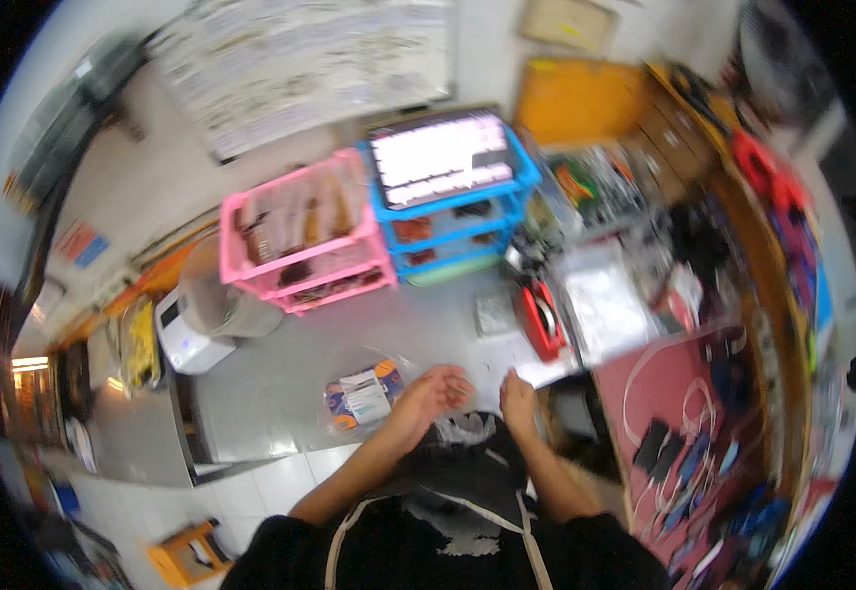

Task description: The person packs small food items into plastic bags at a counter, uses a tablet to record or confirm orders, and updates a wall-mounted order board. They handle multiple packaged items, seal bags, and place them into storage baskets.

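Observation:
My left hand (pixel 435 389) is over the front of the grey table (pixel 265 398), its fingers loosely bent and apart, with nothing visible in it. Close beside it lies a blue-and-orange printed packet (pixel 339 419) in clear plastic, bearing a white label (pixel 366 396). To the right, my right hand (pixel 519 398) is near a white sheet (pixel 498 365), fingers curled; blur hides whether it grips anything. Crumpled clear plastic (pixel 466 428) lies between my wrists, against my dark clothing. A red tape dispenser (pixel 540 324) stands beyond my right hand, next to a small clear packet (pixel 495 313).
Pink (pixel 302 254) and blue (pixel 391 210) plastic racks stand at the back, with a lit tablet (pixel 442 158) on the blue one. Clear plastic bags (pixel 608 299) crowd the right. Cables and dark devices (pixel 660 450) cover a red surface (pixel 623 391). Left are a white device (pixel 188 332) and translucent tub (pixel 251 317).

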